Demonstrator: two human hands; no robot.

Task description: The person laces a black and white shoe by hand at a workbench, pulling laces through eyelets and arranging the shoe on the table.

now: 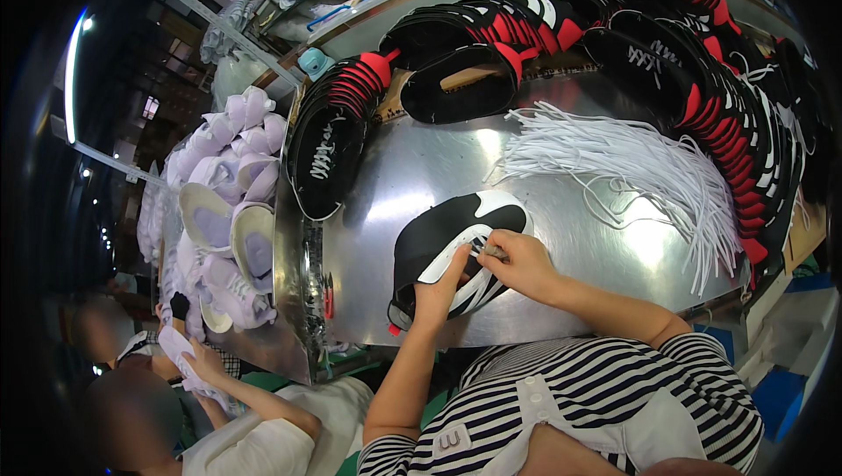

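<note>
Black-and-white shoe upper (452,252) lies on the steel table (403,178); your left hand (441,287) grips its side, your right hand (522,264) pinches a lace end at its eyelets

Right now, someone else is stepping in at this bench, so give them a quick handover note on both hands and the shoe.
Left hand: steadies the black and white shoe upper on the metal table.
Right hand: pinches a white lace end at the upper's eyelets.
Supplies: loose white laces lie fanned to the right; black and red uppers are stacked along the far edge.
Done: lacing has begun on this upper; how far cannot be told.
Left: the rest of its lacing. A neighbouring person handles pale purple shoes on the left.
</note>
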